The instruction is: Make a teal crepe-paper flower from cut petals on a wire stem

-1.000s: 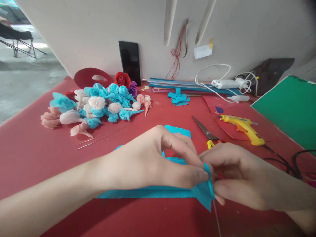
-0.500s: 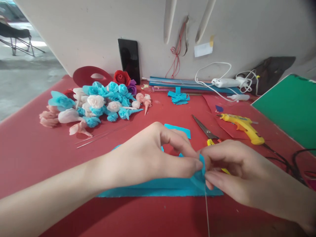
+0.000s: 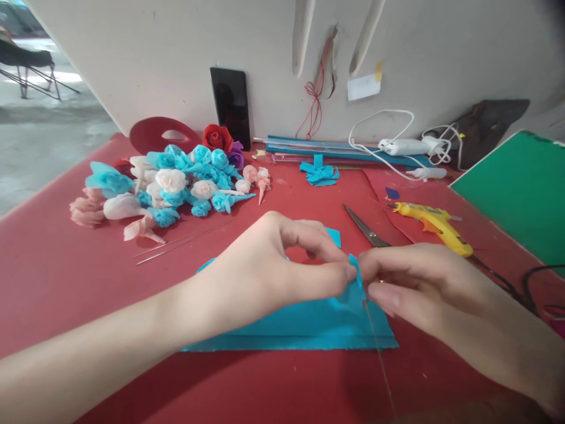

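Observation:
Between the thumb and index finger of my left hand (image 3: 273, 265) is pinched a small piece of blue crepe paper (image 3: 357, 282). My right hand (image 3: 432, 288) is closed at the paper's right edge, thumb and index finger against it. From the paper's lower end a thin wire (image 3: 380, 352) slants down toward the bottom of the view. Beneath both hands lies a larger blue crepe paper sheet (image 3: 300, 330). Scissors (image 3: 368, 229) lie just beyond my right hand, which hides their handles.
Blue, white and pink paper flowers (image 3: 172, 182) are heaped at the left, near loose wires (image 3: 180, 242). A yellow glue gun (image 3: 435, 224) lies at the right, its cord running behind my right hand. A phone (image 3: 231, 109) leans on the wall. Blue scraps (image 3: 319, 172) lie farther back.
Both hands have risen slightly with the paper piece. The wire's lower end has swung to the right, and the right fingers have loosened a little.

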Action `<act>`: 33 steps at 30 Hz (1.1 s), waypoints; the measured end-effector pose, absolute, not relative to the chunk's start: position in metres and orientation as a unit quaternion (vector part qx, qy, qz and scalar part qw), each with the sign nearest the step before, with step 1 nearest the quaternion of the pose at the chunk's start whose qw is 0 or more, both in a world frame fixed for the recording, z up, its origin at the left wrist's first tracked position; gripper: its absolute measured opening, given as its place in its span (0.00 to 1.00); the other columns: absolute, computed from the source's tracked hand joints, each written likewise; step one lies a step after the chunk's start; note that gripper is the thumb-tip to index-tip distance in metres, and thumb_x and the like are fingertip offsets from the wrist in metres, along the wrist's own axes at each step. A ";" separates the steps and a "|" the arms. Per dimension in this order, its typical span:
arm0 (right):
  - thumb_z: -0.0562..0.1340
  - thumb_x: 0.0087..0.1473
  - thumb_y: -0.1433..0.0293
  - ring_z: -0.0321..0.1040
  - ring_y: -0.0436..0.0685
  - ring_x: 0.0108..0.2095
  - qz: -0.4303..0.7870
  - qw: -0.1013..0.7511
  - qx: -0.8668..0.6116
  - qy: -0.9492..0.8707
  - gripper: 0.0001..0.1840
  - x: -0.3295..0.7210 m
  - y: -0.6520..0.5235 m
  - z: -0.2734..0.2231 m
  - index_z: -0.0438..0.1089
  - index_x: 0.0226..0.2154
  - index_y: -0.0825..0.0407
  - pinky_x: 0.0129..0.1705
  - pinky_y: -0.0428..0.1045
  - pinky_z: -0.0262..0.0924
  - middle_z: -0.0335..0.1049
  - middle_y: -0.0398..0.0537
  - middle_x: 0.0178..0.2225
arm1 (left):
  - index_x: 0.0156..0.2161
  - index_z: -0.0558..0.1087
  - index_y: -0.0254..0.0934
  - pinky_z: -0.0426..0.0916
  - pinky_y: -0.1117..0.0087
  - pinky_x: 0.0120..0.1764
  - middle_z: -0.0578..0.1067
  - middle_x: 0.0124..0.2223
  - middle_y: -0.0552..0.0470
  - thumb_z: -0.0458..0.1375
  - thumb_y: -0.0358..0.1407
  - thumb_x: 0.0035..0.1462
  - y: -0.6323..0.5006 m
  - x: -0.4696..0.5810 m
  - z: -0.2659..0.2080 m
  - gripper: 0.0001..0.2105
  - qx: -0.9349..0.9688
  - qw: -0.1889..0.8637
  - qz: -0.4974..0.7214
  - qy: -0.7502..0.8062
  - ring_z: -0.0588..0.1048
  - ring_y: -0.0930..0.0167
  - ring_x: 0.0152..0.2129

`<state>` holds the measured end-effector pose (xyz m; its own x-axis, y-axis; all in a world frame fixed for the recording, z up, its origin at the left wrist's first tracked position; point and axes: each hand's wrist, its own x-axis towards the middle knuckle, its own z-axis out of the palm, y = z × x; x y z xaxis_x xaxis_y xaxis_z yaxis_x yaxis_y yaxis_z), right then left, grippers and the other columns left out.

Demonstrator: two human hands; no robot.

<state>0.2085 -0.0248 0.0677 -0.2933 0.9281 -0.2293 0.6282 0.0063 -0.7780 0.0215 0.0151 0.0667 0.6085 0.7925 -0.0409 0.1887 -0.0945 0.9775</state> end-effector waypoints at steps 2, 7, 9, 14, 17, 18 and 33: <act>0.55 0.52 0.63 0.58 0.48 0.24 0.425 0.205 -0.580 -0.664 0.10 0.209 -0.025 0.068 0.67 0.26 0.50 0.23 0.42 0.52 0.62 0.41 0.23 | 0.23 0.74 0.38 0.61 0.77 0.27 0.72 0.27 0.59 0.57 0.33 0.49 0.014 0.021 0.067 0.07 0.692 0.560 0.277 0.362 0.67 0.78 0.22; 0.56 0.53 0.68 0.54 0.46 0.22 0.501 0.265 -0.525 -0.634 0.05 0.210 -0.022 0.065 0.66 0.27 0.48 0.21 0.40 0.50 0.58 0.39 0.22 | 0.21 0.73 0.37 0.61 0.79 0.28 0.71 0.26 0.61 0.58 0.31 0.48 0.013 0.022 0.067 0.07 0.694 0.538 0.310 0.364 0.66 0.80 0.22; 0.55 0.54 0.68 0.51 0.46 0.21 0.538 0.279 -0.498 -0.620 0.06 0.209 -0.020 0.062 0.64 0.27 0.49 0.19 0.40 0.48 0.56 0.39 0.22 | 0.22 0.73 0.38 0.61 0.79 0.28 0.71 0.26 0.62 0.58 0.30 0.48 0.013 0.023 0.067 0.06 0.697 0.527 0.319 0.365 0.66 0.80 0.22; 0.55 0.53 0.70 0.49 0.45 0.21 0.574 0.290 -0.483 -0.594 0.05 0.207 -0.018 0.061 0.63 0.26 0.50 0.19 0.38 0.47 0.52 0.38 0.21 | 0.22 0.74 0.39 0.61 0.78 0.29 0.71 0.24 0.61 0.59 0.30 0.46 0.012 0.025 0.066 0.05 0.702 0.504 0.331 0.379 0.67 0.77 0.24; 0.57 0.51 0.70 0.50 0.45 0.22 0.572 0.288 -0.502 -0.581 0.04 0.205 -0.019 0.060 0.62 0.26 0.51 0.19 0.39 0.48 0.52 0.39 0.22 | 0.21 0.73 0.39 0.62 0.77 0.29 0.71 0.24 0.60 0.59 0.31 0.45 0.011 0.026 0.066 0.05 0.711 0.484 0.331 0.388 0.68 0.76 0.25; 0.57 0.51 0.69 0.50 0.46 0.22 0.568 0.286 -0.508 -0.582 0.04 0.204 -0.019 0.060 0.62 0.26 0.51 0.19 0.40 0.48 0.52 0.39 0.22 | 0.21 0.73 0.39 0.62 0.77 0.29 0.71 0.23 0.60 0.59 0.31 0.44 0.011 0.026 0.066 0.05 0.714 0.477 0.331 0.391 0.68 0.76 0.25; 0.57 0.47 0.66 0.51 0.49 0.21 0.461 0.273 -0.555 -0.636 0.05 0.197 -0.018 0.057 0.61 0.24 0.48 0.17 0.43 0.47 0.52 0.42 0.21 | 0.21 0.73 0.39 0.61 0.75 0.28 0.71 0.22 0.58 0.60 0.34 0.43 0.009 0.029 0.064 0.04 0.730 0.433 0.324 0.418 0.68 0.73 0.26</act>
<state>0.1965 -0.0178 0.0569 -0.2340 0.9582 -0.1646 0.4538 -0.0420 -0.8901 0.0292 0.0092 0.0637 0.4412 0.8906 0.1106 0.3300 -0.2756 0.9029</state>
